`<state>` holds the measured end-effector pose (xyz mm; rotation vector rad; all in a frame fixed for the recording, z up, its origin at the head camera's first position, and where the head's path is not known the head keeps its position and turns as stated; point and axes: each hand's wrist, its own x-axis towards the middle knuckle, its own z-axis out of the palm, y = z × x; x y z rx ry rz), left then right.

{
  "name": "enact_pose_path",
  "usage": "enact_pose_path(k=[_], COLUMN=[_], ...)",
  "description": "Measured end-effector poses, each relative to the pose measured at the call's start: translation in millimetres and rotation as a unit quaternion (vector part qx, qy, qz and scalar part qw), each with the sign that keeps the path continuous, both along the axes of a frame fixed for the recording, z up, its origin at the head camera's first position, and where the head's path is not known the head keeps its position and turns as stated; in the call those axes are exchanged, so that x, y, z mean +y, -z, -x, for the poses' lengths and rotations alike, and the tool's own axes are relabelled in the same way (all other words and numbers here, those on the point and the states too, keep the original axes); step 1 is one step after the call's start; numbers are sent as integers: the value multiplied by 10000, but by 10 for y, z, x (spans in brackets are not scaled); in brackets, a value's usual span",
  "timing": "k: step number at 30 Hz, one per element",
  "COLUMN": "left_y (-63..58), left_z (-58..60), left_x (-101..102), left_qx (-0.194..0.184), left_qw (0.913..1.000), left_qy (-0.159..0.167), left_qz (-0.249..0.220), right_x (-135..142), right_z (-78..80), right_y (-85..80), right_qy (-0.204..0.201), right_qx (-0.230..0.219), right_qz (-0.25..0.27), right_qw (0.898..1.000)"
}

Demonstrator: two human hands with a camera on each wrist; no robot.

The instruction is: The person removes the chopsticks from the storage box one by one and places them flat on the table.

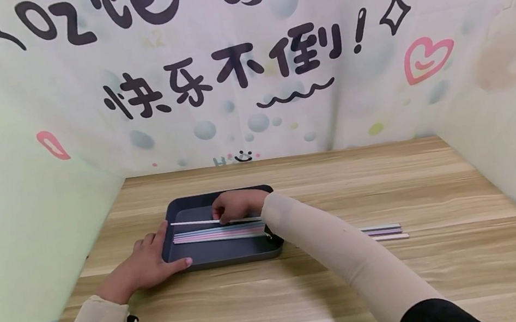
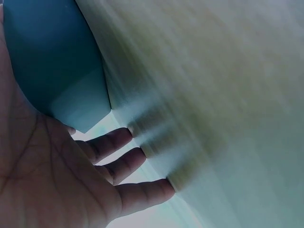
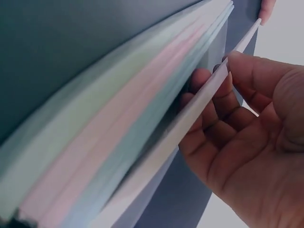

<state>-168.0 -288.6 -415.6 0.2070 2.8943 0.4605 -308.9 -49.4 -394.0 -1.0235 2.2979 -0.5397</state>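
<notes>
A dark grey tray [image 1: 231,255] lies on the table with a row of long, thin pastel sticks [image 1: 219,234] in it, pink, blue and pale green. Over the tray, my right hand [image 1: 238,204] pinches one white stick [image 1: 192,223] between thumb and fingers. That stick runs nearly parallel to the row, on its far side; the right forearm hides its right end. My left hand [image 1: 147,262] rests against the tray's left edge, thumb over the near left corner. In the left wrist view its fingers [image 2: 147,194] extend beside the tray's outer wall.
Several more sticks [image 1: 389,230] lie on the wooden table [image 1: 451,266] to the right, partly covered by the right forearm. A printed cloth [image 1: 243,124] hangs along the table's back edge, and pale walls close in both sides.
</notes>
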Motion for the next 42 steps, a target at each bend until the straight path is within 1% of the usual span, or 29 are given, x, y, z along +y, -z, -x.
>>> enact_pose_path(k=[7,12,18,25,28,33,36,38,42], left_y=[-8,-16,-8,22,28,24,18,16,18], left_z=[-8,-12,-4,8,0,-13,-13,-11,-11], left_x=[3,11,7,-3,-10,-6,-5,-6,-8], left_qx=[87,108,81,52,18,-33,-26,-23,6], left_qw=[9999,9999,9999,10000,10000,10000,10000,10000,10000], left_qy=[60,80,61,18,-14,-41,-42,-35,-2], left_qz=[4,-1,-36,-26,5,5,18,25,25], right_x=[40,80,143,199,224,325,426,513,720], right_z=[-18,-24,-3,8,1,-13,-12,-10,-16], right_y=[-102,-194,-301,-431,-494,-583,-606,-611,-614], right_qy=[-84,-158,-107,-289,-394,-559,-571,-562,-524], right_qx=[-434,-648,-1187,-1571,-1641,-1539,-1482,-1421,-1317], right_qz=[198,408,755,987,1094,1158,1172,1134,886], right_qw=[9988,9969,9900,9822,9796,9797,9803,9817,9859])
